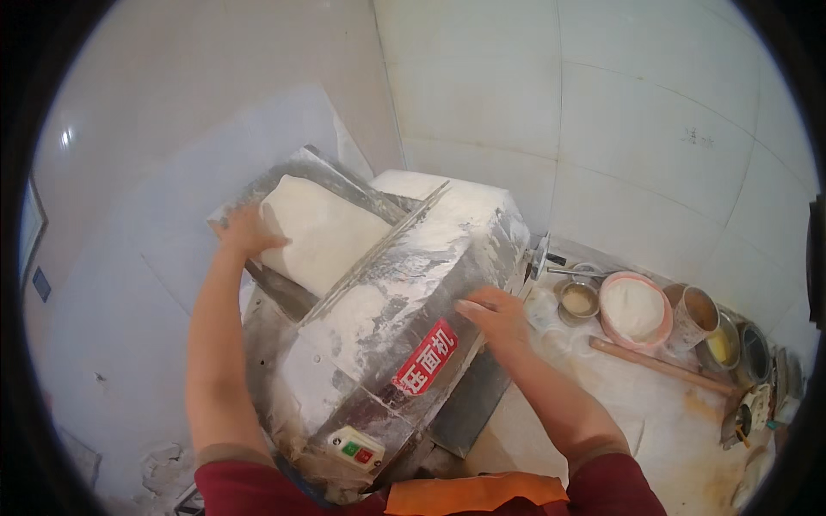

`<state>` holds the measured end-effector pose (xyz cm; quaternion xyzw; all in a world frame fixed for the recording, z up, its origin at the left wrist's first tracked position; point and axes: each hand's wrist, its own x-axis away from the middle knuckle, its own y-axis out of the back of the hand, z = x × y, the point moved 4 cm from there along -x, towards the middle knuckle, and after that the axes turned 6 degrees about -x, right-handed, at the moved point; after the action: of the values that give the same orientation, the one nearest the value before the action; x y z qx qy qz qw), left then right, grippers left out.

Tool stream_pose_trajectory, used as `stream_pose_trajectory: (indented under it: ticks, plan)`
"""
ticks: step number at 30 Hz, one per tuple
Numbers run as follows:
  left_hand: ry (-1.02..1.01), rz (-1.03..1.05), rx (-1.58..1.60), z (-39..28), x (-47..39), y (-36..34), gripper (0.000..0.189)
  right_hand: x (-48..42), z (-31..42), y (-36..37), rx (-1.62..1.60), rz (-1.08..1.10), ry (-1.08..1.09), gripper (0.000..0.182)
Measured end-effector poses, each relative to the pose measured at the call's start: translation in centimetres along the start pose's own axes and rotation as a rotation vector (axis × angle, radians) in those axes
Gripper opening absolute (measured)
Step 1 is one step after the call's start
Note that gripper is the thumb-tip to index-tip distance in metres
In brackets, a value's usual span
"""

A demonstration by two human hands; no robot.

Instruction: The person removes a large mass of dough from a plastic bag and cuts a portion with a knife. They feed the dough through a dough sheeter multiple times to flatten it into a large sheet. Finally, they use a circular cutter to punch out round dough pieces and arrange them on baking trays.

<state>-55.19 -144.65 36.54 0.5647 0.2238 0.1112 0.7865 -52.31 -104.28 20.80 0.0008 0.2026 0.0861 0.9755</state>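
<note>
A floury metal dough sheeter (387, 277) stands before me, with a red label bearing writing on its front. In its feed tray (284, 284) lies a thick pale sheet of dough (322, 232), its far-right edge running up to the cover. My left hand (248, 233) is at the dough's left end, thumb against the sheet and fingers spread toward the tray's rim. My right hand (497, 316) is at the front edge of the cover, above the label, fingers bent; its fingertips are partly hidden and I see nothing held.
A switch box (356, 447) with green and red buttons sits low on the machine. To the right, a wooden rolling pin (661, 366) lies on the floury worktop (600, 419). Behind it are a pink bowl of flour (635, 309) and several containers. Tiled walls (477, 97) close off the back.
</note>
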Motion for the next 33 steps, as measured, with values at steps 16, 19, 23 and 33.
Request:
stream_pose_trajectory:
  ticks: [16, 19, 23, 33]
  plan:
    - [-0.379, -0.121, 0.02, -6.2, 1.2, -4.1, 0.11, 10.7, -24.2, 4.1, 0.304, -0.27, -0.487, 0.024]
    - [-0.398, -0.135, 0.012, -6.5, 1.7, -4.5, 0.11, 9.0, -23.6, 3.4, 0.441, -0.149, -0.543, 0.031]
    - [-0.41, -0.142, 0.007, -7.1, 2.1, -5.0, 0.106, 7.2, -23.8, 2.1, 0.54, -0.102, -0.494, 0.043]
    - [-0.595, -0.236, -0.109, -6.6, 0.9, -9.1, 0.096, 8.4, -33.9, -4.7, -0.767, -0.086, -0.887, 0.056]
